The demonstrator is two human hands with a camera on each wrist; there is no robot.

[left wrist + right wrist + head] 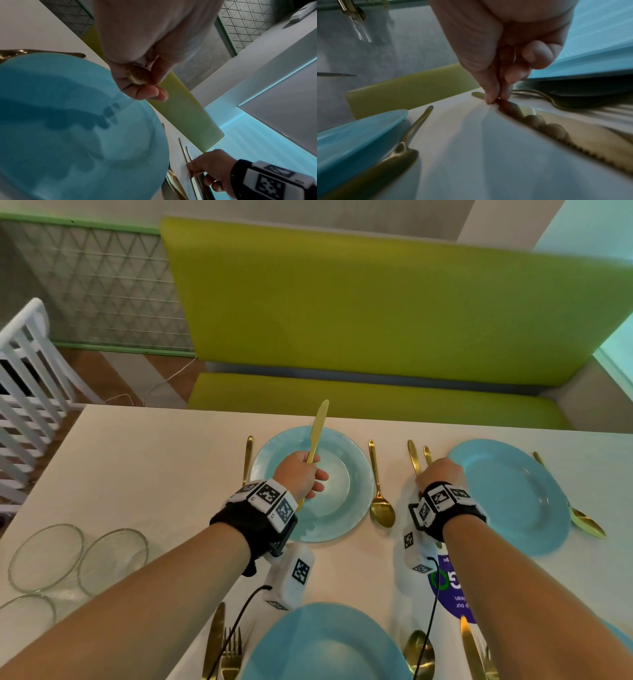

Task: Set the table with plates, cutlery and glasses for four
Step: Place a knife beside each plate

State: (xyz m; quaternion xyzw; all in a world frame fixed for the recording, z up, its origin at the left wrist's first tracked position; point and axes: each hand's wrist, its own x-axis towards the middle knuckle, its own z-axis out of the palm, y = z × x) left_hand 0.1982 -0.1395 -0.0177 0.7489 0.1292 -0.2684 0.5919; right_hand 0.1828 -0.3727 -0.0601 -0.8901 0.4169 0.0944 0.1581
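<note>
Left hand (301, 475) up over the far-left plate (356, 474), its grip wrapped round a gold knife (318, 433), blade pointing up and away. The left wrist view shows what the head view hides: the handle's butt end (137, 75) poking out of the fist. Right hand (442, 474) is down on the tabletop (154, 467) beside the far-right plate (513, 494); the right wrist view catches fingertips (489, 98) pinching a serrated knife's (573, 135) handle. A purple sticker (452, 597) shows writing, partly hidden, unreadable.

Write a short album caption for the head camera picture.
Left hand lifts a gold knife over a blue plate.
</note>
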